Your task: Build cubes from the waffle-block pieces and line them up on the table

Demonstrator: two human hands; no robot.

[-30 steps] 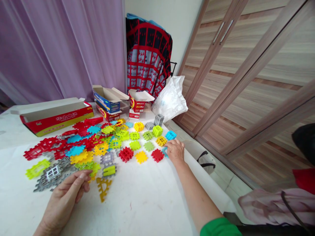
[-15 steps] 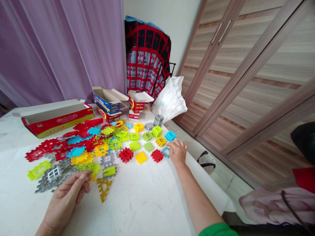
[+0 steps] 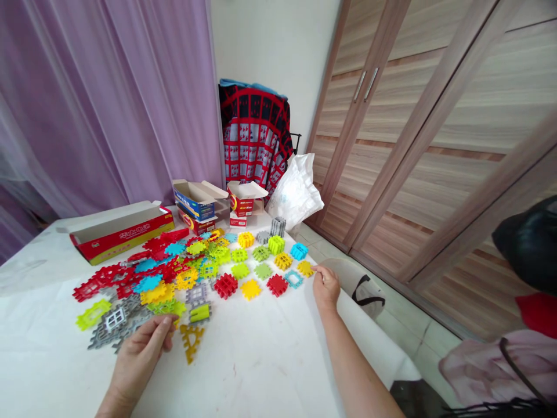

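My right hand (image 3: 326, 287) is at the table's right side, fingers curled, fingertips at the edge of a yellow toothed building tile (image 3: 305, 268). Around that tile are a light-blue square frame (image 3: 294, 280), a blue block (image 3: 298, 251), a yellow block (image 3: 283, 261) and a red tile (image 3: 277, 284). My left hand (image 3: 145, 349) is at the front of a pile, thumb and fingers pressed together; whatever is between them is hidden. Close to it are lime tiles (image 3: 167, 307), a dark-yellow triangular piece (image 3: 191, 341) and a grey piece with a white window (image 3: 115, 319).
Behind the pile stand a long red open box (image 3: 126, 233), a blue box (image 3: 194, 200) on a red one, and more small boxes (image 3: 241, 200). A white bag (image 3: 296, 191) is at the far corner. Wooden wardrobe doors (image 3: 391, 145) rise on the right, beyond the table edge.
My right hand has shifted right, uncovering the light-blue frame and the yellow tile at its fingertips. The camera view has tilted up and turned left. My left hand stays by the pile.
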